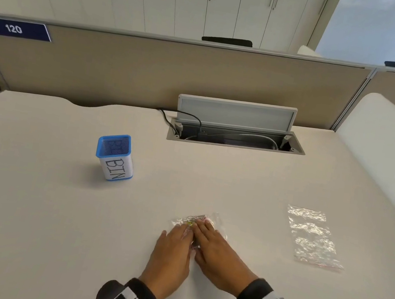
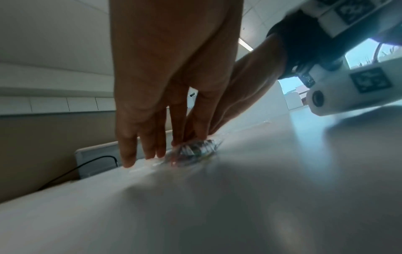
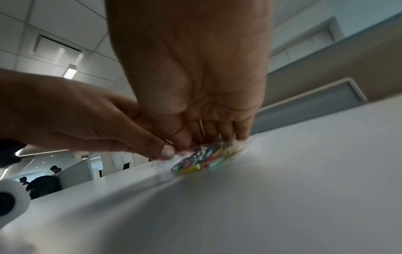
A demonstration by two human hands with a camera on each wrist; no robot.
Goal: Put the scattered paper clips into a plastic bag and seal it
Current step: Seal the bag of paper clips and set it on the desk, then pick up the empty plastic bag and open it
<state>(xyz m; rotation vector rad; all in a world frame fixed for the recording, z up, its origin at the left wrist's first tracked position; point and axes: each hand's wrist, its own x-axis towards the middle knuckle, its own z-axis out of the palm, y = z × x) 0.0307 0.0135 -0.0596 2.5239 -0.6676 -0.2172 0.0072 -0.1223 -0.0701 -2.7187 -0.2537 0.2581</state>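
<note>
A small clear plastic bag [image 1: 217,221] lies on the white table [image 1: 49,229] in front of me, with several coloured paper clips [image 1: 191,222] bunched inside. My left hand [image 1: 180,234] and right hand [image 1: 208,236] sit side by side on it and hide most of it. In the left wrist view the left thumb and forefinger pinch the bag [image 2: 193,151], and the other fingers [image 2: 129,159] reach straight down to the table. The right wrist view shows my right hand [image 3: 195,120] pinching the bag's edge just above the clips [image 3: 206,158], with the left thumb [image 3: 167,152] close beside it.
A second clear bag [image 1: 314,237] lies flat to the right. A blue-rimmed cup marked BIN [image 1: 116,159] stands at the left. At the back, an open cable box [image 1: 235,134] with its lid up sits in front of a beige partition [image 1: 125,73].
</note>
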